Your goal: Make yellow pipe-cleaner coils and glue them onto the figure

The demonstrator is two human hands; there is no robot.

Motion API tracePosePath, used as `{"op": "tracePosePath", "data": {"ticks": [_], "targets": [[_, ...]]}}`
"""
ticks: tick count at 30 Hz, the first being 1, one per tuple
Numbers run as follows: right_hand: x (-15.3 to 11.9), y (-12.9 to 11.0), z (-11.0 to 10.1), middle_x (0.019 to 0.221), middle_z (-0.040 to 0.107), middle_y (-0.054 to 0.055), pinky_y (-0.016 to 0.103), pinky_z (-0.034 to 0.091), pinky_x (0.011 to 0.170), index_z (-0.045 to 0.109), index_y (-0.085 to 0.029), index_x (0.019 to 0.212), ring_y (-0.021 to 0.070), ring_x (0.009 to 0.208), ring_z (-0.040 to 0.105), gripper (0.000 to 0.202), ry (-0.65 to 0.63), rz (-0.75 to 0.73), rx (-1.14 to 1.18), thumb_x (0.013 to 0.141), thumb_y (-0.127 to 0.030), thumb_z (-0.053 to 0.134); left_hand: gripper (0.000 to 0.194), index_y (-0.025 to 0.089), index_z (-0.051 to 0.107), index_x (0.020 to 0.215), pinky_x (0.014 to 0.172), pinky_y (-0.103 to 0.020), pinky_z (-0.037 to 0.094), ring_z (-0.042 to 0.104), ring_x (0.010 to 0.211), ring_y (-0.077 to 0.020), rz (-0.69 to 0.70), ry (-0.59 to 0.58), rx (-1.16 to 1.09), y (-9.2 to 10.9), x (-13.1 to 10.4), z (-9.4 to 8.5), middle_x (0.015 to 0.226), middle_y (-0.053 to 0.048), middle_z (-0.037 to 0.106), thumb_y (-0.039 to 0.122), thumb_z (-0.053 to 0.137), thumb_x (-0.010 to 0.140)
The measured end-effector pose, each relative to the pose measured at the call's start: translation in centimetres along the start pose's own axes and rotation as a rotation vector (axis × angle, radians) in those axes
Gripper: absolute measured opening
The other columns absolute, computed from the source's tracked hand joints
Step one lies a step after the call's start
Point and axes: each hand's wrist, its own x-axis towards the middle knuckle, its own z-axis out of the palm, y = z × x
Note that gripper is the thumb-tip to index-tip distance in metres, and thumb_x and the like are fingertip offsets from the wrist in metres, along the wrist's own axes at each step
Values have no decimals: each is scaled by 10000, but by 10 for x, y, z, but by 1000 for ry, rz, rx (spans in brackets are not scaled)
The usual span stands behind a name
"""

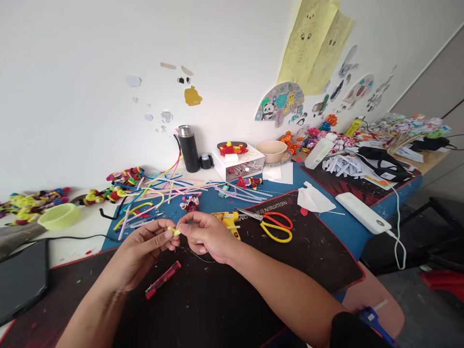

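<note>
Between the fingertips of both hands is a small pale yellow piece (174, 231), partly covered by the fingers. My left hand (150, 244) pinches it from the left, and my right hand (206, 234) pinches its right side. Behind my right hand lies a yellow glue gun (230, 221), partly hidden. Scissors with red and yellow handles (270, 225) rest on the black mat (308, 256) to the right. A red pen-like tool (163, 280) lies below the hands. Just beyond them sits a small dark red figure with a pale top (191, 203).
Colourful pipe cleaners (170, 186) spread behind the hands. A black thermos (189, 150), a white box (239, 162) and a beige bowl (271, 151) stand by the wall. At left are a yellow-green bowl (60, 216) and a tablet (23, 280); a white power bank (363, 213) lies right.
</note>
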Motion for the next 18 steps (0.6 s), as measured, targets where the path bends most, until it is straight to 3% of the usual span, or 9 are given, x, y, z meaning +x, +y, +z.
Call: {"op": "tracePosePath", "data": {"ticks": [18], "targets": [[3,7,-2,551,466,-134,260,162,453,642,-218,1019,65,442,292,537,52,-12,83,799,-588,963,491,225,887,824,686,-257,633,742,705,-180,77,19,114,4,1,0,768,-36,799,545,1134,546]]}}
